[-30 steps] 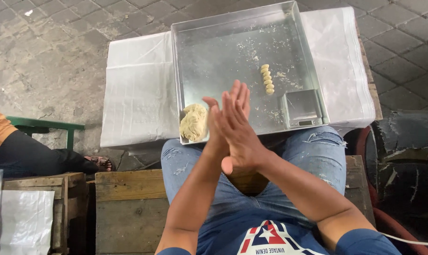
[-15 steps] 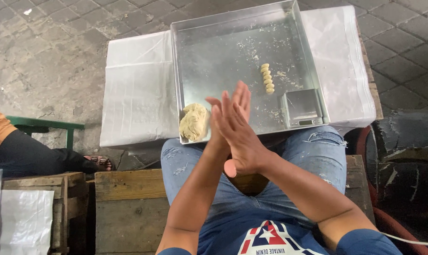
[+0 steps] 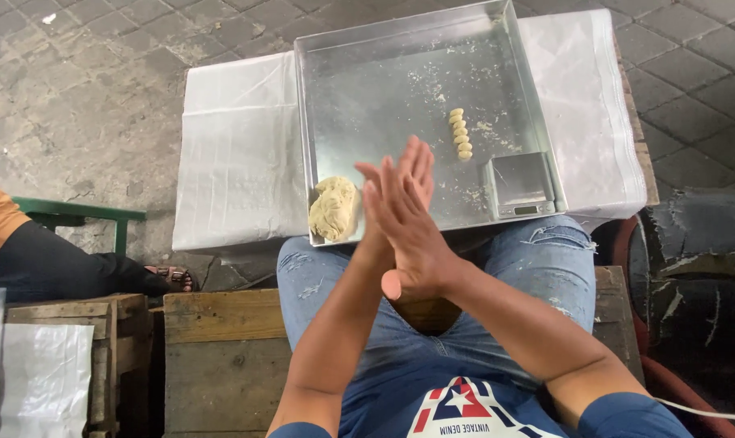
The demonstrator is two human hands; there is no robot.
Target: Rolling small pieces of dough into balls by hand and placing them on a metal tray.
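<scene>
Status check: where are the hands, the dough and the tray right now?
Left hand and right hand pressed palm to palm above the tray. Dough lump in near-left corner. Row of small pieces beside scale.

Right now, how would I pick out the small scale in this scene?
Find the square metal tray on the white-covered table. The scale sits in its near right corner. It is the only grey, flat-topped box there, unlike the pale dough lump and dough pieces.
</scene>
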